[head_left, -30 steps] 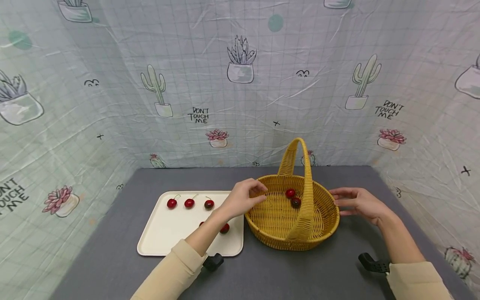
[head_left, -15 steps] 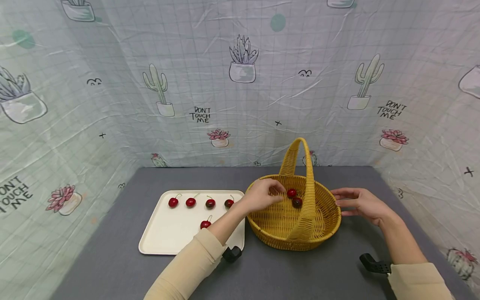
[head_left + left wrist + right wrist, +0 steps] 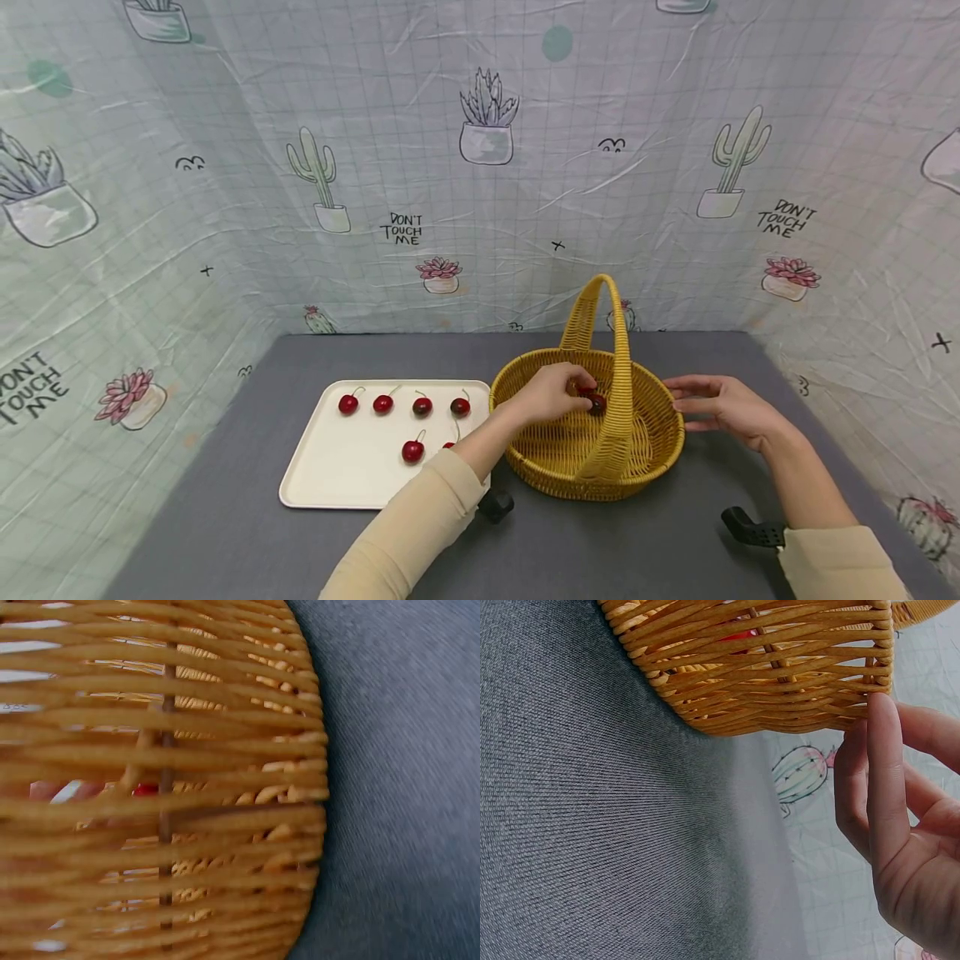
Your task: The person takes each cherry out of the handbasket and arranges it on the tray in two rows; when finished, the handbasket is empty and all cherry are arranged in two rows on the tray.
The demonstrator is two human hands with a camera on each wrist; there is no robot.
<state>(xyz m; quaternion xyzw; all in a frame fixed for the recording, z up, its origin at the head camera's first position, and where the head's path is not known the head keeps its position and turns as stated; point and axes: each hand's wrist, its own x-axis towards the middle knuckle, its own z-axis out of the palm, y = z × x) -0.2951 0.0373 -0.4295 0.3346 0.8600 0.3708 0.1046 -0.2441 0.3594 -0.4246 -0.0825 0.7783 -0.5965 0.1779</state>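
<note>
A yellow wicker basket (image 3: 517, 454) with a tall arched handle stands in front of me. My left hand (image 3: 551, 393) reaches over its left rim, thumb and fingers bent around a red cherry (image 3: 584, 388). Whether they grip it is hidden. A darker cherry (image 3: 597, 404) lies right by the fingertips. In the left wrist view the basket's weave (image 3: 247, 757) covers most of that hand. My right hand (image 3: 723, 408) is at the basket's right side. Its fingers are extended, and one fingertip (image 3: 883, 712) touches the outside near the rim.
Left of the basket a cream tray (image 3: 330, 479) carries several stemmed cherries (image 3: 412, 452), one partly behind my left forearm. The grey tabletop (image 3: 600, 550) is bounded by a patterned cloth (image 3: 360, 292) at the back and sides.
My left hand has moved right, from the basket's left rim in to the cherries there, uncovering more of the tray's cherries. My right hand has stayed at the basket's side.
</note>
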